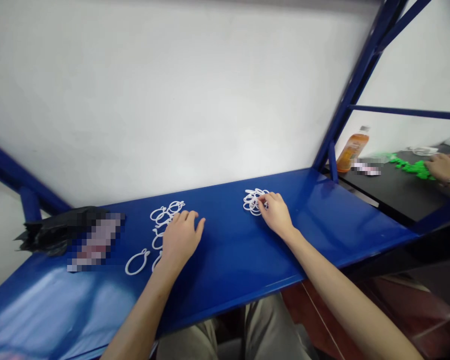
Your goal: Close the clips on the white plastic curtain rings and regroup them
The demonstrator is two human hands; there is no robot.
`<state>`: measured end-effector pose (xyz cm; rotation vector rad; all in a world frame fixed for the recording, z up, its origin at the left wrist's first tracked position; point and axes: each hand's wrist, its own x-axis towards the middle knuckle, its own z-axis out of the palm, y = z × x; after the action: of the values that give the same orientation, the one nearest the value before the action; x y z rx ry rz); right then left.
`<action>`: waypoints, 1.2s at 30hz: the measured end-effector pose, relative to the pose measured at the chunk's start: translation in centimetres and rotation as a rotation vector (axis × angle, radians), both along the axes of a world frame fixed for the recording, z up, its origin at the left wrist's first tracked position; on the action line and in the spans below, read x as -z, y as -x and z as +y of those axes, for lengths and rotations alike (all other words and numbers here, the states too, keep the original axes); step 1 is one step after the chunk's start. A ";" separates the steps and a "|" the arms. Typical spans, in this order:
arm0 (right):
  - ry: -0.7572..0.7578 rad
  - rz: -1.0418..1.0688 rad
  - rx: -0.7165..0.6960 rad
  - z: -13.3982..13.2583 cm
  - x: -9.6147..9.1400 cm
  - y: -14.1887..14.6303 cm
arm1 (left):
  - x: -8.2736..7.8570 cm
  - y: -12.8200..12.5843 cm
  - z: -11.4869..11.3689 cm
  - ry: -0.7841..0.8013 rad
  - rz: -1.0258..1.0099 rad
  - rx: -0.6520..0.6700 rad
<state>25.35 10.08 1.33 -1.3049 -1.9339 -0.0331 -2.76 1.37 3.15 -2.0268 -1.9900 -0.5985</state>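
My left hand rests palm down on the blue table, its fingers loosely spread over a row of white plastic rings. One more white ring lies apart, just left of that hand. My right hand reaches to a small pile of white rings, fingertips pinched at the pile's right edge; whether a ring sits in the pinch I cannot make out.
A crumpled black bag lies at the table's left. A blue frame post rises at the right. Beyond it, on a black table, stand an orange bottle and green pieces by another person's hand.
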 end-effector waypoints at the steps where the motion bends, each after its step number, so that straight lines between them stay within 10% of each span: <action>1: 0.004 -0.016 0.035 0.3 0.2 -0.4 | 0.0 0.2 0.0 0.035 0.025 -0.034; 15: -0.025 -0.062 0.123 0.6 0.3 -1.0 | 0.3 -1.0 0.0 0.174 -0.294 0.408; 20: -0.043 -0.055 0.116 0.1 -0.2 -0.7 | 0.3 0.0 0.3 0.116 -0.182 0.295; 25: -0.087 -0.038 -0.106 -1.4 -0.6 0.9 | 0.3 0.6 0.3 0.219 0.015 0.082; 36: 0.168 -0.264 -0.584 -4.3 -0.2 6.8 | 0.7 0.8 0.7 0.205 -0.203 0.306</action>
<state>18.56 5.79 1.56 -0.8189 -2.5257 0.2656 -3.60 2.11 2.49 -2.5146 -1.9304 -0.7126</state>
